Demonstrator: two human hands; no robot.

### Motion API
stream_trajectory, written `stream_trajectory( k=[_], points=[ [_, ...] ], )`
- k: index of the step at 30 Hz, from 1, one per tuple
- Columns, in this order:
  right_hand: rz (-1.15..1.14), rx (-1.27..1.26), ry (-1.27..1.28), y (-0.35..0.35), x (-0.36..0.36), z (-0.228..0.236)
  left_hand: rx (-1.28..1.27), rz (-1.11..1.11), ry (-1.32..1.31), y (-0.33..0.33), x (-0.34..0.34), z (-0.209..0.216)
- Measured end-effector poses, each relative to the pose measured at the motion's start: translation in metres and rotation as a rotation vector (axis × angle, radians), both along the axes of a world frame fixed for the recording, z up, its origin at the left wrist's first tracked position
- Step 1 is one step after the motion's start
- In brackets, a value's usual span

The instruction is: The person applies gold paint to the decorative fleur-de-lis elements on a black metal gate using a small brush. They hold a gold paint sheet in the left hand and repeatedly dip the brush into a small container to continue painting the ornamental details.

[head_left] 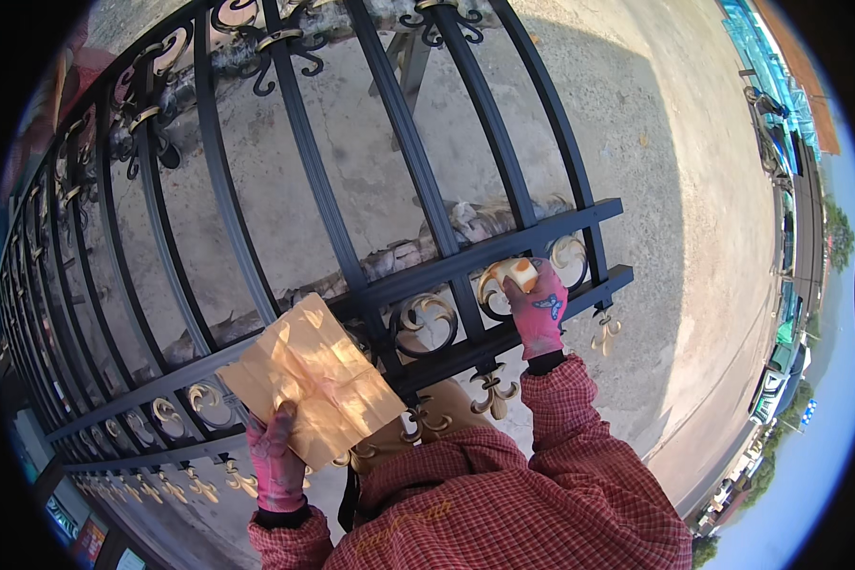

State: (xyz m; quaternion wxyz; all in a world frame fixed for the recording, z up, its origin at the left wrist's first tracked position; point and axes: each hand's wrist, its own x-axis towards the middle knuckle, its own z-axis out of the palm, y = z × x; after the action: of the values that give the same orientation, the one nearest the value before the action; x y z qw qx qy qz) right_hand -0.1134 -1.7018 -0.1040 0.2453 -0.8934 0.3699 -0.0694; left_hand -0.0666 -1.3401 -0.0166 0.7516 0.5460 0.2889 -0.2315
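Observation:
My left hand (280,456), in a pink glove, grips the lower left edge of a creased brown sheet of cardboard (323,380) with gold smears on it. The sheet lies in front of part of a black metal fence panel (427,271). My right hand (541,309), gloved in pink too, pinches a pale sponge (522,275) stained gold-brown. It meets a curled scroll ornament (490,288) between the two lower rails, near their right end. Another scroll (424,325) beside it has gold on its curves. Gold-tipped finials (493,391) point toward me below the rail.
Round bars of the panel run away from me, with black and gold ornaments (279,38) farther up. A wrapped support (480,220) lies beneath it on the concrete floor (627,142). At far right stand parked vehicles (774,385). Someone in red clothing (90,62) is partly visible at upper left.

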Motion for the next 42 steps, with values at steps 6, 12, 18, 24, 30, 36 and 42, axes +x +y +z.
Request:
stream_trajectory(
  k=[6, 12, 18, 24, 30, 36, 42],
  points=[
    [-0.015, -0.019, 0.006, 0.004, 0.0, 0.014, 0.022, -0.02, 0.016, 0.002, 0.001, -0.002],
    [-0.085, -0.02, 0.077, 0.001, -0.001, 0.013, 0.002, -0.018, 0.012, -0.004, 0.005, 0.003],
    [-0.102, 0.065, 0.003, 0.006, 0.009, 0.018, 0.019, -0.03, 0.036, -0.001, 0.005, -0.001],
    [-0.08, -0.017, -0.036, 0.004, 0.002, 0.014, 0.029, -0.05, 0.041, 0.002, 0.006, -0.003],
    [-0.104, 0.013, 0.042, 0.004, 0.002, 0.019, 0.02, -0.056, 0.033, 0.002, 0.007, -0.004],
    [-0.127, -0.009, 0.073, 0.003, 0.004, 0.015, 0.016, -0.048, 0.027, -0.001, 0.01, 0.0],
    [-0.186, 0.078, 0.008, 0.008, 0.011, 0.021, 0.023, -0.033, 0.065, -0.003, 0.014, 0.0]
  ],
)
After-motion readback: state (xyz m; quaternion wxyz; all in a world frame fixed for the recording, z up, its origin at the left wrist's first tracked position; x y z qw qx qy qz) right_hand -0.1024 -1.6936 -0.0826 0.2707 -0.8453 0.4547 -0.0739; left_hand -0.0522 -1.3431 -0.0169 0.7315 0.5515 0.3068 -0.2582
